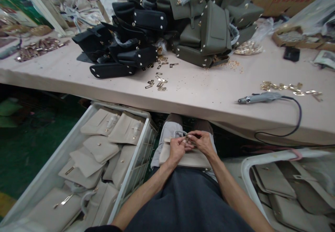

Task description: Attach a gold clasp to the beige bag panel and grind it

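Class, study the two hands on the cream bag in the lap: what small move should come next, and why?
Probably seat the small metal clasp fully against the cream bag. Both the left hand and right hand pinch around it at the bag's top edge, while the electric screwdriver lies unused on the table.

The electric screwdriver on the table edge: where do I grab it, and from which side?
Take the electric screwdriver around its thick grey barrel, mid-length, coming down from above. It lies flat on the table, tip pointing left and cord trailing off the right end, so a middle grip clears both.
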Demonstrator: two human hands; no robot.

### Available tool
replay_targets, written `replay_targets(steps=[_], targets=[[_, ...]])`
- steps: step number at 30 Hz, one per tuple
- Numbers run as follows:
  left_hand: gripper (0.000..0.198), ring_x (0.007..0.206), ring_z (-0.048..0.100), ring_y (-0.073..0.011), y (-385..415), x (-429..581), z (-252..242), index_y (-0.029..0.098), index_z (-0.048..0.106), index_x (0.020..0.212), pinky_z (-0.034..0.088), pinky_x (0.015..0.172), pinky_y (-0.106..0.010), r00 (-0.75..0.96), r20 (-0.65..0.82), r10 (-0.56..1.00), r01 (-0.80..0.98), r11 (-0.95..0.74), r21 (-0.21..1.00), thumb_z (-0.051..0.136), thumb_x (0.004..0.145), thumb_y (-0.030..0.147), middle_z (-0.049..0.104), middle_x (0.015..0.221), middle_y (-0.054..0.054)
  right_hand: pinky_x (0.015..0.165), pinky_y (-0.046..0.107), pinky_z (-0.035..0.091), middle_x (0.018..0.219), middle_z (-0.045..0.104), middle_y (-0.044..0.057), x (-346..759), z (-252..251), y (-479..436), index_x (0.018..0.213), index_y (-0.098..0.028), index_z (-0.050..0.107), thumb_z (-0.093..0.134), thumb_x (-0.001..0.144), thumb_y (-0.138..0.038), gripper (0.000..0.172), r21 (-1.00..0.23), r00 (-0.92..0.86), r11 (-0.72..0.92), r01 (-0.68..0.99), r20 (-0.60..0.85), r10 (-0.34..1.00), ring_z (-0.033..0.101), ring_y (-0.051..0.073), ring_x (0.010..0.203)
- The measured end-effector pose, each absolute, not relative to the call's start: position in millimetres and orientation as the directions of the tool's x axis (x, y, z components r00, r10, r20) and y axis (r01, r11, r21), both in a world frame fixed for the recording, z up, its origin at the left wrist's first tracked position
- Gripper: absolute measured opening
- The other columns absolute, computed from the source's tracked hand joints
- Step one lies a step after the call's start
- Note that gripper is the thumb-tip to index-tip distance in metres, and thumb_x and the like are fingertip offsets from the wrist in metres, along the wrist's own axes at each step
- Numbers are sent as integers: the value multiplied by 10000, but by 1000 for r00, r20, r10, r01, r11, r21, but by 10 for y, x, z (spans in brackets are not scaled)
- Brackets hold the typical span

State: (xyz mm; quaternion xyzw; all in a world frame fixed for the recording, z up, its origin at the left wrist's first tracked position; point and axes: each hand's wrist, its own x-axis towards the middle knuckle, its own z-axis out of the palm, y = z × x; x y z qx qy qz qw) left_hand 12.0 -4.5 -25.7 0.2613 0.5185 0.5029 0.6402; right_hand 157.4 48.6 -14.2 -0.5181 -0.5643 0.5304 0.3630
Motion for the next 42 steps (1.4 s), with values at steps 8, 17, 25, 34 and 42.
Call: replay_targets(steps=[8, 17, 25, 34, 42], targets=[[322, 668, 758, -196, -74, 86, -226, 63, 745, 1002, 626, 608, -241, -20, -390, 920, -408, 349, 844, 694, 831, 330, 724, 828, -107, 669, 287, 534, 824, 760, 82, 1582, -152, 525, 910, -149, 797, 820, 724, -441, 347, -974, -234, -197, 111, -218, 947, 688, 203, 707], [321, 669, 759, -210, -79, 101, -252, 68, 745, 965, 640, 629, -281, -58, -402, 914, -392, 350, 851, 710, 826, 356, 740, 825, -115, 620, 279, 530, 784, 748, 86, 1548, -57, 503, 880, -142, 787, 808, 722, -439, 338, -977, -248, -186, 101, -206, 947, 678, 205, 678], [390, 588, 733, -204, -72, 130, -119, 95, 734, 855, 612, 535, -270, -113, -411, 904, -331, 356, 874, 760, 801, 480, 723, 740, -92, 615, 276, 524, 767, 741, 61, 1521, -68, 483, 833, -165, 780, 788, 736, -427, 280, -978, -250, -159, 138, -190, 950, 663, 195, 659], [561, 586, 731, -224, -30, 78, -236, 91, 739, 874, 559, 507, -261, -167, -424, 890, -306, 362, 880, 784, 694, 621, 746, 723, -120, 682, 374, 581, 850, 735, 90, 2135, 683, 907, 1091, -198, 744, 687, 820, -574, 467, -914, 326, 14, 405, 159, 932, 689, 262, 690], [593, 532, 701, -222, -20, 166, -106, 109, 734, 807, 523, 478, -268, -231, -425, 875, -348, 333, 876, 811, 601, 660, 727, 670, -114, 972, 569, 494, 1061, 683, 300, 3247, 1181, 1869, 1328, -13, 549, 642, 808, -635, 816, -595, 740, -513, 619, 225, 633, 642, 457, 1104]])
